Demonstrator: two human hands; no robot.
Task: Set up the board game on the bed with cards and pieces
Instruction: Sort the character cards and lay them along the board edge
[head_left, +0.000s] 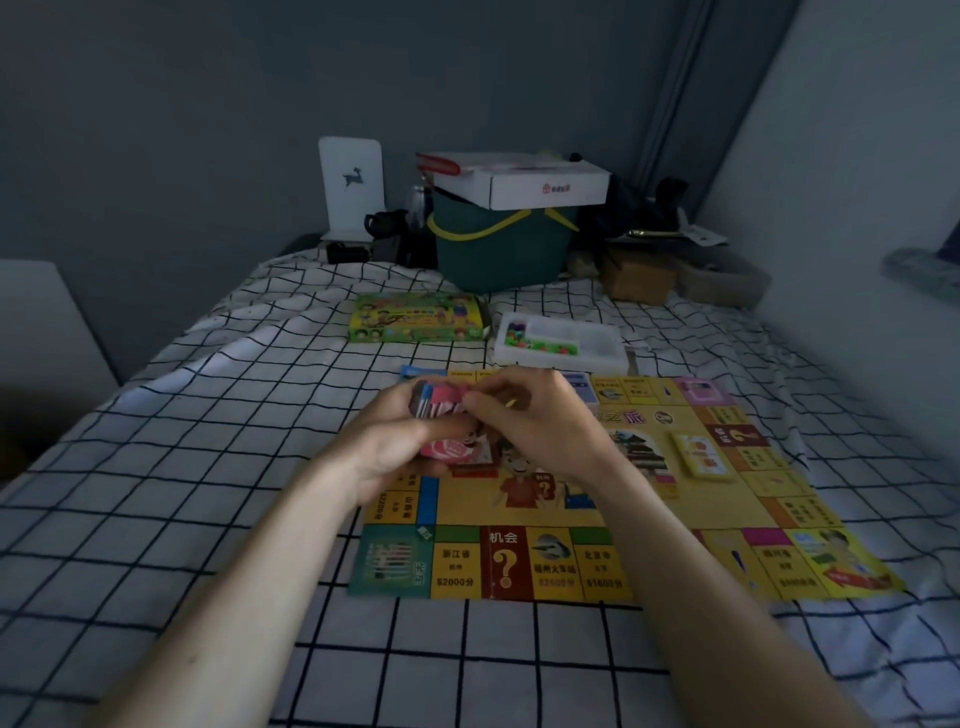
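Both hands are together above the board (571, 514): the left hand (395, 441) grips a card stack (436, 404), the right hand (535, 415) pinches its right end.

Yellow game board (571, 514) flat on bed, card stack (436, 404) held above

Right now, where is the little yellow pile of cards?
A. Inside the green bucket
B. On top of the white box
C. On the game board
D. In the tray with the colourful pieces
C. The yellow pile of cards lies flat on the right part of the game board, while both hands hold a different, pink and blue stack of cards.
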